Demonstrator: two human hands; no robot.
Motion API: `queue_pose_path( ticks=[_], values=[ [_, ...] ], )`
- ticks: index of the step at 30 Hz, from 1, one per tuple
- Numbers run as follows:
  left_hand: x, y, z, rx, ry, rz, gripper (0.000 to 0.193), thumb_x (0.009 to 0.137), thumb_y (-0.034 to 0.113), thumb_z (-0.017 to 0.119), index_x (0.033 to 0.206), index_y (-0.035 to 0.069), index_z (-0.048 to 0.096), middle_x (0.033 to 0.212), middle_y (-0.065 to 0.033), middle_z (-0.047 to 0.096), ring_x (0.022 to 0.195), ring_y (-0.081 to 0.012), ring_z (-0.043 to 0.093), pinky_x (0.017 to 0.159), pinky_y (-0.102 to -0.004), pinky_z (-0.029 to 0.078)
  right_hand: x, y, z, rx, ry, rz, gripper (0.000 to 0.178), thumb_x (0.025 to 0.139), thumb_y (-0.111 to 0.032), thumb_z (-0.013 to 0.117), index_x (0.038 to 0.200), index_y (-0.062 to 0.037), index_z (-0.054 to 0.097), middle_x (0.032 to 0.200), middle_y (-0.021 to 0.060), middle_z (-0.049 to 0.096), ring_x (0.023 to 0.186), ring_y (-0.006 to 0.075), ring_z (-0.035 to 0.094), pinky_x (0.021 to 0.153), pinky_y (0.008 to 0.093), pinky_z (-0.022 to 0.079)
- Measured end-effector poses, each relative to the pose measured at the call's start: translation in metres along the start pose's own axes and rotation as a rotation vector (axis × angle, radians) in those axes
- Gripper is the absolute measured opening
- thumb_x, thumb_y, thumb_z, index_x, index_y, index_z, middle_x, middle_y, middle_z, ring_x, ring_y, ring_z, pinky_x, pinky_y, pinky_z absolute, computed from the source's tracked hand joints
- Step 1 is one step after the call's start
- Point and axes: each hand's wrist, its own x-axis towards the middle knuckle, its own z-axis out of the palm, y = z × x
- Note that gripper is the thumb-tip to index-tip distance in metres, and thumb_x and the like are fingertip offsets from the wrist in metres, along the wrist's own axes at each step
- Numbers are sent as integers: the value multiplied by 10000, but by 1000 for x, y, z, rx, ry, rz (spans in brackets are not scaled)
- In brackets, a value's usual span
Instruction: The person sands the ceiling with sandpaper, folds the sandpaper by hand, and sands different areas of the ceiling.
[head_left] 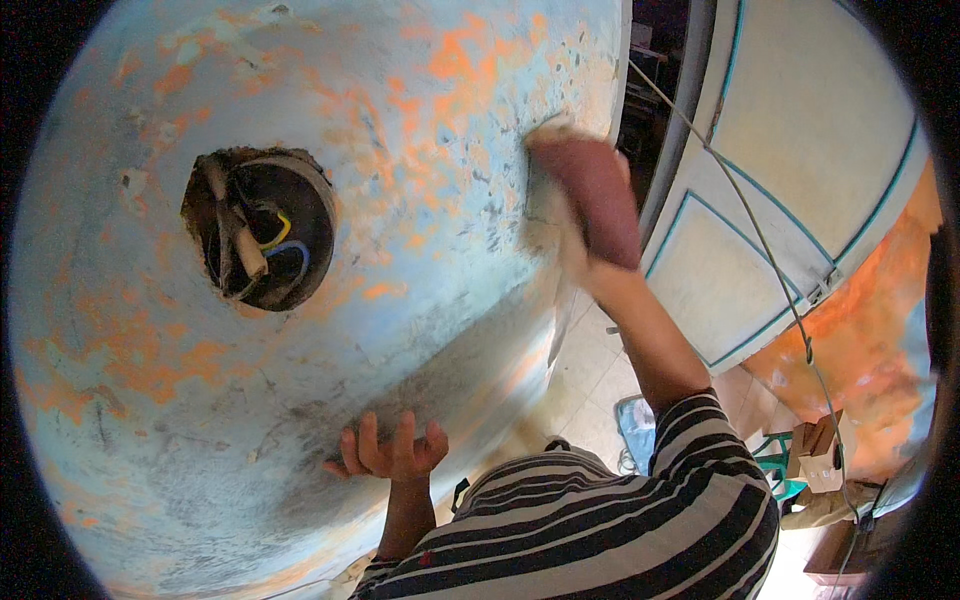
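A large curved panel (400,240) with mottled blue-grey and orange patches fills the left and middle of the view. On its upper right part, my right hand (578,258) holds a reddish-brown sheet of sandpaper (600,195) against the pitted surface. Motion smears this hand, and the sheet covers most of its fingers. Lower down, my left hand (397,452) rests its spread fingertips on the dark, smudged part of the panel and holds nothing. A rough round hole (315,215) opens in the panel at the left, with yellow and blue wires inside.
At the right stands a pale panel (750,200) edged with teal lines. A thin cable (765,235) runs down across it. Beyond are an orange-patched surface (850,350) and a cardboard box (822,445). A blue object (635,425) lies on the tiled floor.
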Motion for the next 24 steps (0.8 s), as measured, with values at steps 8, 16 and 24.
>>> queue_pose_path(
  ticks=[8, 16, 24],
  values=[
    [1, 1, 1, -6, 12, 21, 288, 888, 530, 520, 1025, 295, 612, 1194, -82, 570, 1323, -310, 363, 1144, -631, 16, -8, 3, 4, 68, 26, 118, 383, 807, 13, 516, 1178, -26, 598, 1170, 185, 587, 1134, 368, 527, 989, 425, 393],
    [11, 5, 0, 2, 14, 15, 278, 894, 522, 510, 1035, 303, 608, 1166, -75, 574, 1309, -307, 375, 1144, -632, 16, -6, -7, 4, 39, 7, 146, 362, 832, 26, 489, 1174, -13, 603, 1188, 179, 583, 1129, 354, 531, 997, 431, 390],
    [5, 3, -2, -7, -5, 36, 269, 898, 510, 508, 1012, 289, 612, 1160, -80, 575, 1301, -320, 381, 1144, -637, 25, -10, -9, 3, 118, 31, 235, 336, 884, -99, 548, 1211, -40, 601, 1211, 172, 605, 1164, 332, 552, 1037, 411, 388]
  ],
)
